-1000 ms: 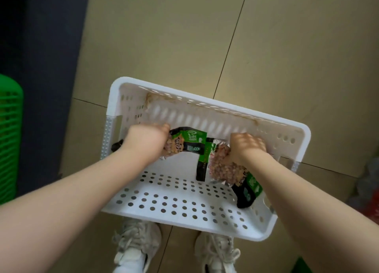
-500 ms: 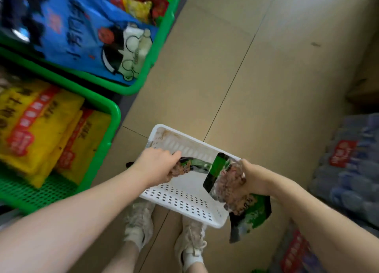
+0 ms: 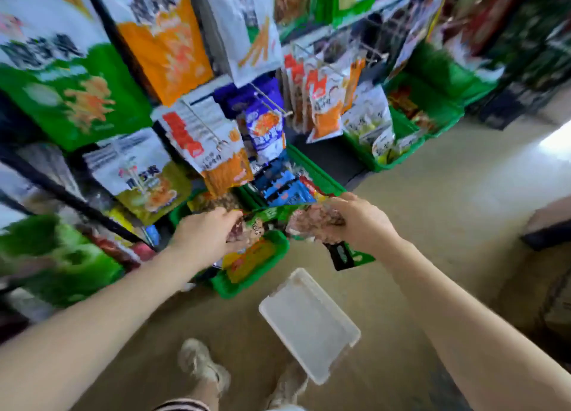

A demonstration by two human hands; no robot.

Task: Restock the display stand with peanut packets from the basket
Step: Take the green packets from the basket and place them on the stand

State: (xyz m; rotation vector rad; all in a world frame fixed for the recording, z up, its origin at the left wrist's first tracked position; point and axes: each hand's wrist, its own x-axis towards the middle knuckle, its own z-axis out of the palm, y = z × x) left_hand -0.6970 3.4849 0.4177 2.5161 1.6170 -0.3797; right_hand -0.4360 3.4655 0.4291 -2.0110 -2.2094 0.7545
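My left hand (image 3: 207,235) grips a green peanut packet (image 3: 254,225) and my right hand (image 3: 363,222) grips another peanut packet (image 3: 312,223) whose dark green end hangs below the wrist. Both hands are raised in front of the low green bins of the display stand (image 3: 253,274). The white perforated basket (image 3: 309,322) lies on the floor below my hands, close to my shoes, and looks bare inside. The whole view is blurred by motion.
Snack bags hang on wire hooks (image 3: 268,101) and fill green crates (image 3: 401,132) up the stand at left and centre. Large bags (image 3: 71,95) cover the left side. Tan floor tiles (image 3: 448,194) spread to the right, with a dark object (image 3: 547,225) at the right edge.
Both hands have lifted a peanut packet each out of the basket and risen toward the stand. The view swung up from the floor to the shelves; the basket stays on the floor.
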